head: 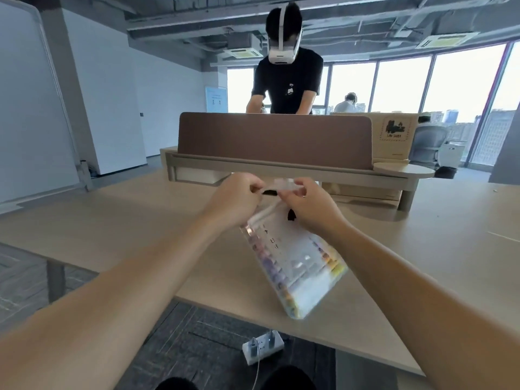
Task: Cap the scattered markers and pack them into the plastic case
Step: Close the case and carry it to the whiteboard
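Observation:
A clear plastic case [295, 266] full of capped markers lies tilted on the wooden table [140, 220], its lower corner near the front edge. Rows of coloured marker caps [270, 271] show through its left and right sides. My left hand [239, 198] and my right hand [306, 204] are both at the case's top end, fingers curled and pinching the translucent handle strap [281, 185] with a black fastener between them. No loose markers are visible on the table.
A brown desk divider [275, 139] on a beige shelf stands just behind the case. A person wearing a headset [284, 68] stands behind it. A white power strip [263, 347] with a cable lies on the floor below the table edge.

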`<state>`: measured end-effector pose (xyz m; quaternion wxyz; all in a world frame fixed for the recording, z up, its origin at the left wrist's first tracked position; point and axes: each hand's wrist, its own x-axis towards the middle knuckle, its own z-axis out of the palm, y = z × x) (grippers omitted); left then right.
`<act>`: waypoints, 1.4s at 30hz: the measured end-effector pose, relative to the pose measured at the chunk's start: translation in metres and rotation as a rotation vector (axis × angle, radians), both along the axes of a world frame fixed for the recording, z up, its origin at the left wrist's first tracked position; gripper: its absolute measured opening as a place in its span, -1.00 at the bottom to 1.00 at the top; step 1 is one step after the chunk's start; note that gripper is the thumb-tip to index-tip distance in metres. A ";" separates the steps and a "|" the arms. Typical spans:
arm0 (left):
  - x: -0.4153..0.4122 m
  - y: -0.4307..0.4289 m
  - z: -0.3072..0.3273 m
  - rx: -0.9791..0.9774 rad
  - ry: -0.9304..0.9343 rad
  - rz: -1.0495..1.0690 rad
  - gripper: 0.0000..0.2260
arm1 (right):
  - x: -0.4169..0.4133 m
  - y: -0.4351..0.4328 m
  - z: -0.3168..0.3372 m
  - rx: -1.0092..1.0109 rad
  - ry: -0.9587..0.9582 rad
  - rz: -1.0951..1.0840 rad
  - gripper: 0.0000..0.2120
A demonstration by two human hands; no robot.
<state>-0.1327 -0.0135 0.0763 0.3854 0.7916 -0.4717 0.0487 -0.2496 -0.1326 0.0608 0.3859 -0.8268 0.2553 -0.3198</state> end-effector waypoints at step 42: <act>0.000 0.016 -0.005 -0.513 0.773 0.130 -0.87 | 0.017 0.047 0.015 0.573 -0.325 -0.068 -0.86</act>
